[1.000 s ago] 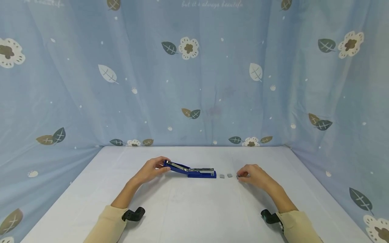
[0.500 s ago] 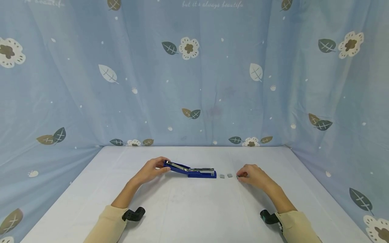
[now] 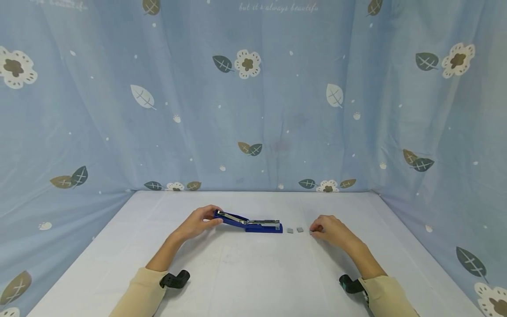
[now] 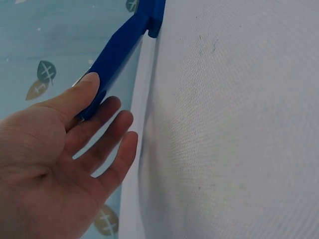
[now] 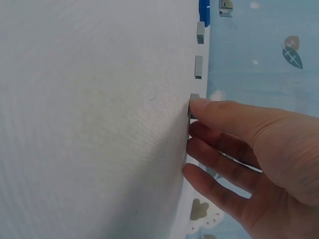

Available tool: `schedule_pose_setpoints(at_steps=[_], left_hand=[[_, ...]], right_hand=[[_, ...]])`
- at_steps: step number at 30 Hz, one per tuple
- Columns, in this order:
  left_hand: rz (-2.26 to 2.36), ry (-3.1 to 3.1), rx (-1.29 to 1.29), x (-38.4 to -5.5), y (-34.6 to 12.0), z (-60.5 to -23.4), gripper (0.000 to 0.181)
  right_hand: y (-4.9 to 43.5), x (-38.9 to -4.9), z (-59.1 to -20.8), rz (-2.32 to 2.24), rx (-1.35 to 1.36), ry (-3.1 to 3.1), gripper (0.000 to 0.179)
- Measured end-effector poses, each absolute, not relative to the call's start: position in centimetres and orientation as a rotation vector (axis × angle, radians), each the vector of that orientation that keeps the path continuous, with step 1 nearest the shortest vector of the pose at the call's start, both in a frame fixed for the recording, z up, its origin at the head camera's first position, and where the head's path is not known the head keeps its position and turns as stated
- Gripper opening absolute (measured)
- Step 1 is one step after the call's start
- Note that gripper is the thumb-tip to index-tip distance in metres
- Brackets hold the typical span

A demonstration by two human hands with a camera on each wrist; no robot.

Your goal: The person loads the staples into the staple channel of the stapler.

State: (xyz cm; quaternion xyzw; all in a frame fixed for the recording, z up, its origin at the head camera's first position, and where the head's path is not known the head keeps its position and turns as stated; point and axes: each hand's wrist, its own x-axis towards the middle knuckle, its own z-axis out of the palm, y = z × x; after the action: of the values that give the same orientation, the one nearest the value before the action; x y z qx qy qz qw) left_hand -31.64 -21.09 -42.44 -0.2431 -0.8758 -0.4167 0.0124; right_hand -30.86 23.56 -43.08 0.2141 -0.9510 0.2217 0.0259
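Note:
A blue stapler (image 3: 263, 228) lies folded wide apart on the table, its metal staple rail (image 3: 263, 221) exposed along the right part. The stapler's other arm slants up to the left, where my left hand (image 3: 199, 223) pinches its end between thumb and fingers. In the left wrist view the thumb (image 4: 89, 84) presses on the blue arm, the lower fingers spread. To the stapler's right, my right hand (image 3: 332, 230) pinches a small grey staple strip (image 5: 194, 96) down at the table. Two similar strips, one nearer the stapler (image 3: 290, 230) and one nearer my hand (image 3: 300, 230), lie between.
A white cloth covers the table (image 3: 253, 273). Behind it and at both sides hangs a blue curtain (image 3: 277, 110) with leaves and flowers. Black wrist mounts, left (image 3: 175, 279) and right (image 3: 350, 284), sit at the sleeve cuffs.
Both hands keep their places and grips; the stapler and strips lie as before. Only the head view has shifted very slightly.

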Motion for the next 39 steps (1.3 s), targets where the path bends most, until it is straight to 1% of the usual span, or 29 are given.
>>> schedule_pose_setpoints(at_steps=[9, 17, 22, 29, 36, 39], left_hand=[[-1.374, -2.728, -0.762, -32.7, -21.7, -43.3, 0.037], [-1.500, -2.738, -0.637, -32.6, -21.7, -43.2, 0.044], [-1.486, -2.760, -0.593, -31.8, -21.2, -42.5, 0.042], [-1.506, -2.767, -0.625, -30.0, -20.5, -40.3, 0.041], [-1.505, -2.745, -0.614, -32.1, -21.4, -42.9, 0.042], [-1.486, -2.756, -0.610, -31.7, -21.0, -42.4, 0.040]], right_hand=[[23.8, -31.0, -43.2, 0.673, 0.652, -2.931, 0.008], [23.9, -31.2, -43.3, 0.678, 0.674, -2.922, 0.007], [23.8, -31.2, -43.3, 0.667, 0.671, -2.931, 0.006], [23.8, -31.2, -43.3, 0.647, 0.686, -2.923, 0.006], [23.8, -31.1, -43.2, 0.639, 0.682, -2.934, 0.005], [23.7, -30.9, -43.0, 0.648, 0.680, -2.935, 0.005]])
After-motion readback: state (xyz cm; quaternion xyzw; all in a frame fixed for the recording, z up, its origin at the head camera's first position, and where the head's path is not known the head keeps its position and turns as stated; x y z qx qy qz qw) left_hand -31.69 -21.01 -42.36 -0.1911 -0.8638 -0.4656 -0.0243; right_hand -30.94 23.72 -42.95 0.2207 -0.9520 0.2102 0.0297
